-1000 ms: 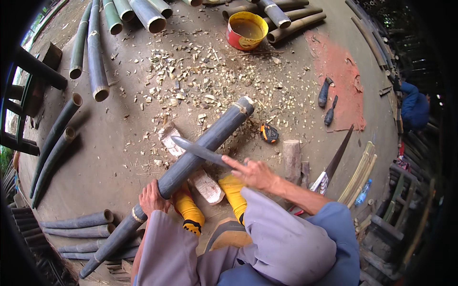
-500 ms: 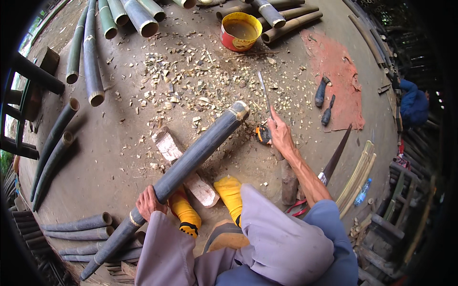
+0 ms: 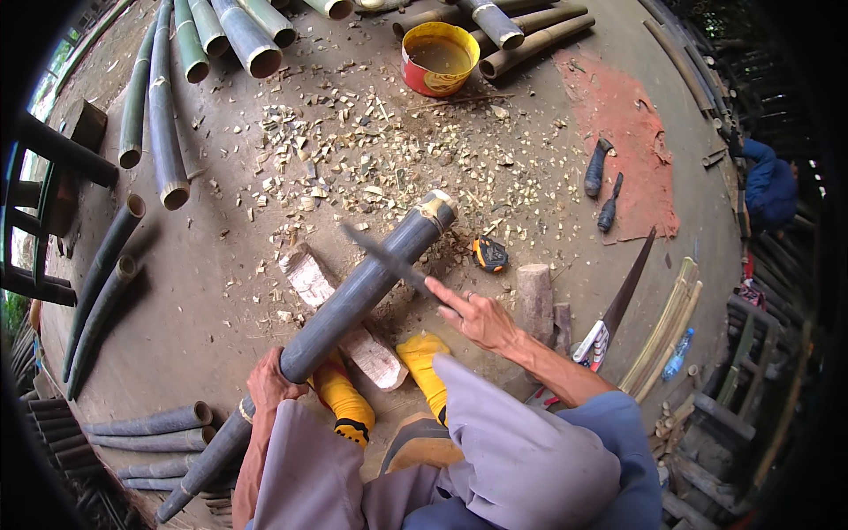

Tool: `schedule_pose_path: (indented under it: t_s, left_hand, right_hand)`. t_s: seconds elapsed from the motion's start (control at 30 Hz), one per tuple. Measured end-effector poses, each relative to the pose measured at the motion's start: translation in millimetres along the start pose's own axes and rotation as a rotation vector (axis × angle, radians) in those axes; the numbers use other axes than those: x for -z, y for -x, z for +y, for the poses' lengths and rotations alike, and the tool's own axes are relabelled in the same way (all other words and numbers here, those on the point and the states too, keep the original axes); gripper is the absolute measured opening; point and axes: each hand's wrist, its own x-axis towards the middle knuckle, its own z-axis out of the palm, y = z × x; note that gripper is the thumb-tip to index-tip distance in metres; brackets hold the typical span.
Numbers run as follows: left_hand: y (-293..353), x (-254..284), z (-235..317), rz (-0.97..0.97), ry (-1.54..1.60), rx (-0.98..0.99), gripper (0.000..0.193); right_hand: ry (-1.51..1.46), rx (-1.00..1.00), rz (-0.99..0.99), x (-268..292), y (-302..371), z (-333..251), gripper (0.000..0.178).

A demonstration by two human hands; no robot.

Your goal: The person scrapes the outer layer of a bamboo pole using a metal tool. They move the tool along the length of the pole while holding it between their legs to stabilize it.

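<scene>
Workshop, seemingly; bamboo (image 3: pixel 343 314), chips (image 3: pixel 374 189), saw (image 3: pixel 630 283)

Dark grey is shared by pole (image 3: pixel 344 309) and knife (image 3: pixel 389 257), the pole ringed in tan; the far bucket (image 3: pixel 424 81) is coloured red, rimmed yellow; the left sock (image 3: pixel 344 403) is patterned yellow and black.

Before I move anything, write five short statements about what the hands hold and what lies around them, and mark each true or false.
1. The left hand grips the dark bamboo pole. True.
2. The right hand holds the saw. False: it holds a knife; the saw lies farther right.
3. The tape measure lies right of the pole. True.
4. The bucket is tipped over. False: it stands upright.
5. Pale chips lie scattered on the ground. True.
</scene>
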Motion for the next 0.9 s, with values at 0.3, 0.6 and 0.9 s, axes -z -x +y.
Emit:
schedule_pose_path:
  t_s: [0.3,0.6,0.9]
  left_hand:
    - [-4,12,-12,-0.182,0.107,0.049,0.068]
    - [-9,5,-17,-0.117,0.021,-0.076,0.075]
    - [11,-20,-2,0.151,-0.133,-0.082,0.075]
  right_hand:
    - [0.037,-0.017,-0.175,7,-12,-2,0.054]
    - [0.139,0.132,-0.109,16,-7,-7,0.053]
    - [-0.046,-0.090,-0.172,17,-7,-3,0.053]
